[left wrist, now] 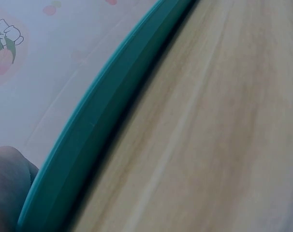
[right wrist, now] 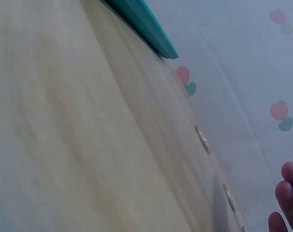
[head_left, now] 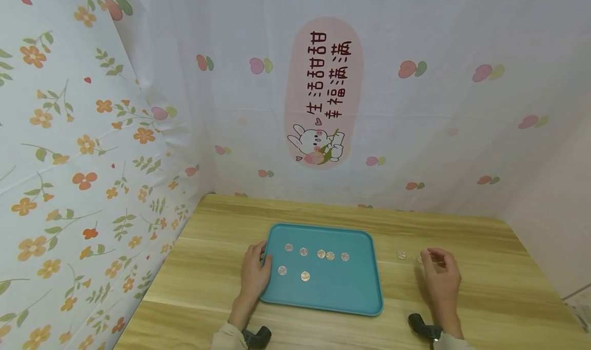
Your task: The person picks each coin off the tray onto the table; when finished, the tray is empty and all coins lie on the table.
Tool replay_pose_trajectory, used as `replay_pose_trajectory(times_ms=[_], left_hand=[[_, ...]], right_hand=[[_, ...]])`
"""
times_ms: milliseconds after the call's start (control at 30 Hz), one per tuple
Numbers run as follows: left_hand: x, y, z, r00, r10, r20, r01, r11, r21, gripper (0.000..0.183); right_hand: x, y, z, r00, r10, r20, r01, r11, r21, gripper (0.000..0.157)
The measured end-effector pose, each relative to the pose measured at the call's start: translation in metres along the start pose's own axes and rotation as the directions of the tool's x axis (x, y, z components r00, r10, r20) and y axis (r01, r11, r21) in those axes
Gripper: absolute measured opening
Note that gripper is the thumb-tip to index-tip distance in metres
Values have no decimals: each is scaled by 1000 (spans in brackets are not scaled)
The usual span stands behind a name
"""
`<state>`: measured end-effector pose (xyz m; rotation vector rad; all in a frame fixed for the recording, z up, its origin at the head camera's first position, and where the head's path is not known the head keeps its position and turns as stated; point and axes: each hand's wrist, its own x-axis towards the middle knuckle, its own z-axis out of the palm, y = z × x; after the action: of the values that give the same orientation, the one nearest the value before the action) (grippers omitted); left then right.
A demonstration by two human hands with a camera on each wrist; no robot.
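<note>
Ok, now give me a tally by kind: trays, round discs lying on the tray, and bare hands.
Blue tray: 1
Round discs on the tray: 7
Left hand and right hand: 2
Total: 10

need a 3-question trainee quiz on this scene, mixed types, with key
1. Count: how many small discs lie on the blue tray?

2. True or false: the right hand is touching the tray.

3. Multiple choice: in the head view, at which edge of the tray is the left hand?
A) far
B) right
C) left

Key:
1. Seven.
2. False; it is apart from the tray, over the table to the tray's right.
3. C.
</note>
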<state>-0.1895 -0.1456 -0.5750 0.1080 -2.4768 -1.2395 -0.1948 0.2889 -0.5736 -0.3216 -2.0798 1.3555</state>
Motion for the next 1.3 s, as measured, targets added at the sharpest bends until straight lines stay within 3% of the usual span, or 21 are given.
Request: replay_pose_trajectory(times_ms=[233, 367, 500, 700, 867, 1033, 1167, 1300], left_hand=[[-1, -2, 0, 1000, 3, -3, -3, 1000, -1, 39], [0, -3, 0, 1000, 3, -5, -3, 1000, -1, 39], [1, -2, 1, 1000, 7, -10, -7, 1000, -8, 39], [1, -2, 2, 1000, -1, -1, 1, 1000, -21, 39], [3, -3, 1, 1000, 13, -9, -13, 1000, -1, 39], [5, -1, 2, 1000, 25, -11, -25, 1000, -5, 39], [3, -1, 3, 1000, 21, -4, -21, 1000, -4, 40], [1, -1, 3, 999, 21, -24, -21, 1000, -7, 39]], right_hand=[[-17, -21, 9, 994, 4, 111, -1, 1000, -29, 23], [-29, -30, 18, 981, -67, 183, 67, 998, 8, 22], [-37, -36, 27, 946, -184, 265, 179, 983, 42, 25], [-44, -66, 38, 859, -270, 436, 272, 961, 59, 24], [-55, -95, 60, 743, -327, 583, 356, 932, 69, 25], [-77, -117, 90, 639, -304, 707, 372, 926, 62, 29], [-97, -124, 111, 593, -254, 764, 364, 931, 27, 30], [-111, -131, 131, 569, -241, 786, 395, 919, -4, 27]])
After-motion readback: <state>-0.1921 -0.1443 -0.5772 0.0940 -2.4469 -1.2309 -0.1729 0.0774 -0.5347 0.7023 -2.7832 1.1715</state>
